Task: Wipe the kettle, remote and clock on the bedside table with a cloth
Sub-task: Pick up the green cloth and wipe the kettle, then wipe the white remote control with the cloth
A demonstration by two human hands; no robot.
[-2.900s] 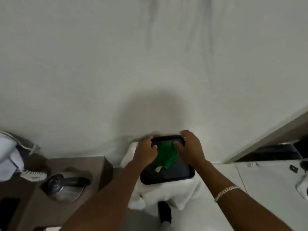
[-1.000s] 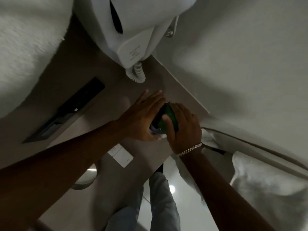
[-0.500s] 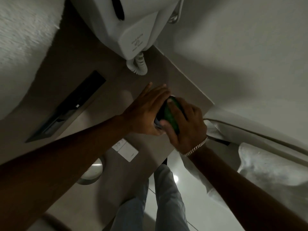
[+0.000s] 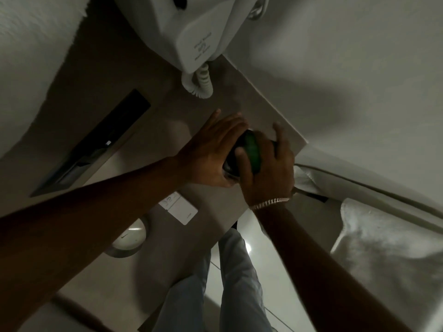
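Observation:
The kettle (image 4: 230, 167) stands near the right corner of the brown bedside table (image 4: 153, 116), mostly hidden under both hands; only a dark, shiny sliver shows. My right hand (image 4: 266, 173) presses a green cloth (image 4: 252, 152) onto the kettle's top, fingers spread over it. My left hand (image 4: 211, 149) lies against the kettle's left side with straight fingers, steadying it. The black remote (image 4: 112, 135) lies slantwise on the table to the left. The round clock (image 4: 129, 237) sits near the table's front edge, under my left forearm.
A white wall-mounted appliance (image 4: 189, 29) with a coiled cord (image 4: 201, 85) hangs over the table's far side. A white card (image 4: 182, 208) lies between the clock and the kettle. White bedding (image 4: 383, 248) is at the right, and my legs (image 4: 235, 283) stand on the tiled floor below.
Earlier both hands held the cloth at a black tray; the view has since swung to the bedside table. Over the last second my right hand has slid the cloth further across the kettle.

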